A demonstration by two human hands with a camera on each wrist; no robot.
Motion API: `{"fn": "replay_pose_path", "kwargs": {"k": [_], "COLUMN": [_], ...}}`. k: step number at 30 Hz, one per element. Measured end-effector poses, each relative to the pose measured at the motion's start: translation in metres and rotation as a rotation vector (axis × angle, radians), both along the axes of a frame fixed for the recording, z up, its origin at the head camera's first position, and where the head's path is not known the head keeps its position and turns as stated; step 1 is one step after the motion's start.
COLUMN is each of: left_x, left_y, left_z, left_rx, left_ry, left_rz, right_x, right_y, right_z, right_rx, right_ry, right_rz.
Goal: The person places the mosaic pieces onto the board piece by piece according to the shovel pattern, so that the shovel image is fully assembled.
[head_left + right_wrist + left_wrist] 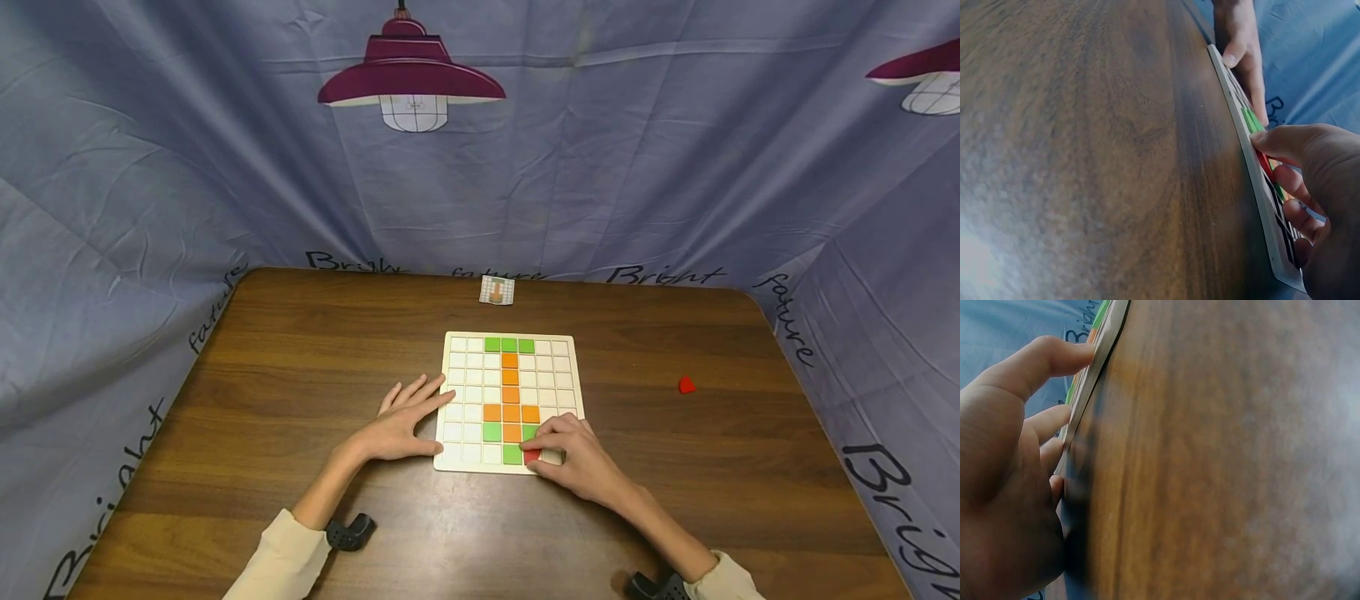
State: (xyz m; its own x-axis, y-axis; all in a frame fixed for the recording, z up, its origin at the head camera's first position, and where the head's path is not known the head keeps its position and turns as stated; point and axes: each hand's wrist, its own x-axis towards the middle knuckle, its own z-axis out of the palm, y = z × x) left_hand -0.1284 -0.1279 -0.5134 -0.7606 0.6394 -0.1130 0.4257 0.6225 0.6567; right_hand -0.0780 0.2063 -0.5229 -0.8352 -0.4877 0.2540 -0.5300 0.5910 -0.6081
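Note:
A white grid board (457, 375) lies on the table, with green and orange square tiles in several cells. At its bottom row my right hand (577, 454) holds a red tile (532, 456) between thumb and index finger, just right of a green tile (512, 454). The right wrist view shows the thumb on the near side of the red tile (1264, 164). My left hand (397, 423) is spread at the board's left edge, fingertips and thumb touching the rim (1100, 353). Part of the board's lower right corner is hidden by the right hand.
A small pattern card (497, 290) lies at the table's back edge, behind the board. Off to the right, a small red piece (687, 385) sits on the wooden table (315, 333). A blue-grey curtain (600, 183) hangs round the back and sides.

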Motion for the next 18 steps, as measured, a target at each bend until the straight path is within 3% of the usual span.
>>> {"fn": "replay_pose_path", "kwargs": {"k": [6,10,18], "left_x": [0.000,0.001,0.000], "left_y": [0.000,0.000,0.000], "left_z": [0.000,0.001,0.002], "left_rx": [0.003,0.001,-0.001], "left_ry": [-0.001,-0.001,-0.005], "left_rz": [0.001,0.002,0.000], "right_x": [-0.001,-0.004,-0.009], "right_y": [0.002,0.010,0.049], "right_z": [0.003,0.008,0.016], "right_rx": [-0.064,-0.111,-0.074], "right_ry": [-0.044,-0.026,0.021], "right_rz": [-0.023,-0.068,-0.255]}}
